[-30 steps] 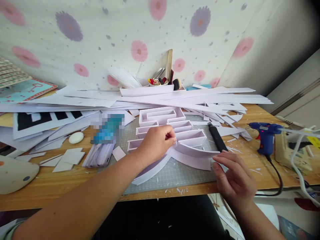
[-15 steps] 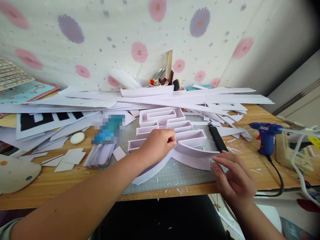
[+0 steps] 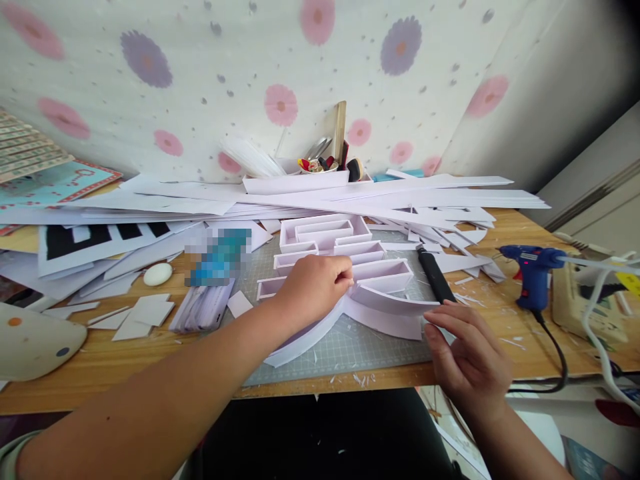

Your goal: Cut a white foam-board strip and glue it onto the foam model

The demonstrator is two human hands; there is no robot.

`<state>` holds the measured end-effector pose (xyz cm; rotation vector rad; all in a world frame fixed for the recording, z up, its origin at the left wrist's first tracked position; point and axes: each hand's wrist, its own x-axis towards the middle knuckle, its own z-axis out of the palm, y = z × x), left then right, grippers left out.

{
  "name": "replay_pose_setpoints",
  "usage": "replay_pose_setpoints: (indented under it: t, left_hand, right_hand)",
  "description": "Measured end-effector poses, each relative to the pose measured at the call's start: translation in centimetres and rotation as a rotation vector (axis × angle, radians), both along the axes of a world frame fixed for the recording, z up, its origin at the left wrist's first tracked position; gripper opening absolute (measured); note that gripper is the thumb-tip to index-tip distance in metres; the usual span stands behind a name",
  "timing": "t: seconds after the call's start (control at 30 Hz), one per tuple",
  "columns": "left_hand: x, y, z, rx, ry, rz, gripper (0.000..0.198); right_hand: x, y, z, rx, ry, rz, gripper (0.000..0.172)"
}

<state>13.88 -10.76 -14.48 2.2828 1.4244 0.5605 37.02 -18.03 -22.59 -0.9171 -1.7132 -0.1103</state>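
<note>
A white three-dimensional character (image 3: 395,277), built of thin upright board strips, lies on the grey cutting mat (image 3: 310,373). My left hand (image 3: 320,283) reaches across its middle, fingers curled and pinched at the inner end of a curved white strip (image 3: 395,301). That hand hides part of the character's centre. At the strip's outer right end is my right hand (image 3: 473,353), thumb and index finger bent around the tip. Just behind my right fingers lies a black-handled tool (image 3: 435,275).
A blue hot glue gun (image 3: 533,270) with its cable stands at the right. Long white board strips (image 3: 320,197) are piled along the back. To the left are a phone (image 3: 220,257), a white oval object (image 3: 157,274) and paper offcuts (image 3: 145,317).
Both hands keep almost the same place on the character. The view has shifted very slightly, with things on the left appearing a little further right.
</note>
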Motion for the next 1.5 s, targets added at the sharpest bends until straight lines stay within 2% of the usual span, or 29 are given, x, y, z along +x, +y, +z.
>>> replay_pose_setpoints:
  t: [0.2, 0.47, 0.8, 1.5]
  left_hand:
    - [0.5, 0.1, -0.3, -0.011, 0.155, -0.008, 0.012]
    - [0.9, 0.4, -0.2, -0.055, 0.134, -0.003, 0.015]
    - [1.2, 0.1, -0.5, -0.051, 0.133, 0.016, 0.017]
    - [1.2, 0.2, -0.5, -0.083, 0.078, 0.011, 0.015]
  right_hand:
    - [0.0, 0.1, 0.1, -0.004, 0.002, 0.005, 0.025]
    - [0.0, 0.1, 0.1, -0.027, -0.007, 0.004, 0.026]
    - [-0.2, 0.4, 0.0, -0.056, -0.064, -0.106, 0.021]
    - [-0.3, 0.4, 0.3, -0.056, -0.082, -0.103, 0.022]
